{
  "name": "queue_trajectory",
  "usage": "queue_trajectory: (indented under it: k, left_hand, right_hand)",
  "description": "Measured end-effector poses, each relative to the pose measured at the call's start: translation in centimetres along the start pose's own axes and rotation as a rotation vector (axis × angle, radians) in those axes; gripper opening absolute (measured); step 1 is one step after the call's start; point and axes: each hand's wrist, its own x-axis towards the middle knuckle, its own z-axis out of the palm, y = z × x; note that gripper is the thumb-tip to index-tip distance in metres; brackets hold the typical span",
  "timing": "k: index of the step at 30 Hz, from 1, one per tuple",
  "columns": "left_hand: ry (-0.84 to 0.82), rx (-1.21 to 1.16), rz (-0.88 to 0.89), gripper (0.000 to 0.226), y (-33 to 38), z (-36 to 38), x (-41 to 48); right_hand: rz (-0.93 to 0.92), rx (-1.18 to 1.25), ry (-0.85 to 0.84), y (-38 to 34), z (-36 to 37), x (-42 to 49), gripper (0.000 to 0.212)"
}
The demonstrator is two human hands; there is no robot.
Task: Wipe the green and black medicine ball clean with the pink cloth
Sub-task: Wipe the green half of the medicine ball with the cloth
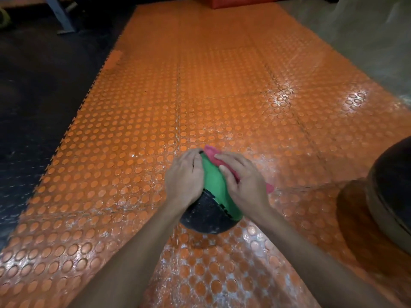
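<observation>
The green and black medicine ball (213, 192) sits on the orange studded floor mat (200, 103), low in the middle of the view. My left hand (185, 175) lies flat against the ball's left side, fingers spread over the top. My right hand (241, 181) presses the pink cloth (211, 153) onto the ball's right side. The cloth shows past my fingertips at the top and again behind my wrist. A dusty black panel of the ball faces me.
A large dark ball (391, 187) stands at the right edge on the mat. Black flooring (40, 90) borders the mat on the left, with a grey metal frame leg (63, 16) at the far left. A red block (242, 2) sits at the mat's far end.
</observation>
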Motion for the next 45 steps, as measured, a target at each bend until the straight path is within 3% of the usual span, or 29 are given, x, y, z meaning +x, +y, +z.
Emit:
queue_trajectory:
  k: [3, 5, 7, 9, 11, 13, 15, 19, 20, 21, 24, 26, 28, 31, 33, 35, 39, 41, 43, 45]
  left_hand:
    - [0.045, 0.038, -0.014, 0.045, 0.2, 0.8, -0.5]
    - [0.071, 0.046, -0.009, 0.055, 0.4, 1.2, -0.8]
    - [0.095, 0.01, -0.014, 0.055, 0.2, 1.1, -0.8]
    - [0.119, -0.04, -0.018, 0.049, -0.6, 1.1, -1.1]
    - [0.158, -0.085, -0.021, 0.056, -1.4, 1.0, -1.8]
    - [0.218, -0.166, -0.042, 0.058, -2.4, 1.0, -2.6]
    - [0.278, -0.251, -0.079, 0.056, -3.4, 1.0, -3.5]
    - [0.277, -0.232, -0.098, 0.056, -3.7, 1.3, -4.3]
    - [0.27, -0.213, -0.104, 0.057, -3.5, 1.3, -4.2]
    - [0.265, -0.2, -0.111, 0.058, -3.3, 1.3, -3.9]
    - [0.277, -0.22, -0.113, 0.058, -3.5, 1.2, -3.6]
    - [0.309, -0.276, -0.094, 0.055, -4.0, 1.1, -4.2]
    - [0.318, -0.306, -0.085, 0.053, -4.2, 1.2, -4.9]
    - [0.283, -0.295, -0.073, 0.055, -4.1, 1.0, -5.2]
    - [0.234, -0.236, -0.064, 0.06, -4.1, 0.4, -4.8]
    - [0.186, -0.096, -0.024, 0.063, -4.4, -0.3, -4.1]
    - [0.184, 0.038, 0.183, 0.061, -4.0, -0.6, -4.1]
    - [0.143, -0.021, 0.206, 0.054, -3.6, -0.4, -4.3]
    - [0.121, -0.065, 0.17, 0.053, -3.3, -0.2, -4.2]
    - [0.119, -0.085, 0.121, 0.05, -3.0, -0.3, -3.9]
  right_hand:
    - [0.56, 0.31, -0.083, 2.0, -0.9, 1.5, 0.027]
    - [0.762, 0.352, -0.083, 2.5, -1.3, 1.5, 0.026]
    - [0.652, 0.288, 0.012, 1.6, -1.0, 0.4, 0.027]
    - [0.407, 0.199, 0.07, -0.5, -0.6, -1.7, 0.03]
    - [0.154, 0.101, 0.045, -1.8, -0.3, -3.2, 0.029]
    - [0.016, 0.071, -0.017, -2.1, 0.0, -2.8, 0.027]
    - [0.068, 0.124, -0.082, -2.0, 0.6, -1.3, 0.028]
    - [0.535, 0.258, -0.191, -0.4, 0.2, 1.9, 0.028]
    - [0.574, 0.229, -0.19, -0.6, -0.1, 2.1, 0.028]
    - [0.528, 0.171, -0.163, -1.1, -0.2, 1.8, 0.027]
    - [0.077, -0.006, -0.067, -3.9, -0.2, -0.5, 0.026]
    - [-0.096, -0.034, -0.073, -4.4, -0.1, -1.5, 0.026]
    - [0.103, 0.063, -0.092, -2.9, -0.3, -0.9, 0.027]
    - [0.692, 0.226, -0.2, 0.7, -0.5, 0.3, 0.026]
    - [0.901, 0.319, -0.282, 1.6, -0.4, 0.3, 0.027]
    - [0.836, 0.325, -0.227, 0.7, -0.5, 0.1, 0.026]
    - [0.235, 0.103, -0.076, -3.3, -1.1, -1.7, 0.027]
    - [0.077, 0.065, -0.042, -3.3, -0.7, -2.5, 0.028]
    - [0.226, 0.155, -0.013, -2.1, -0.4, -2.2, 0.028]
    - [0.542, 0.267, -0.035, -0.2, -0.5, -1.4, 0.027]
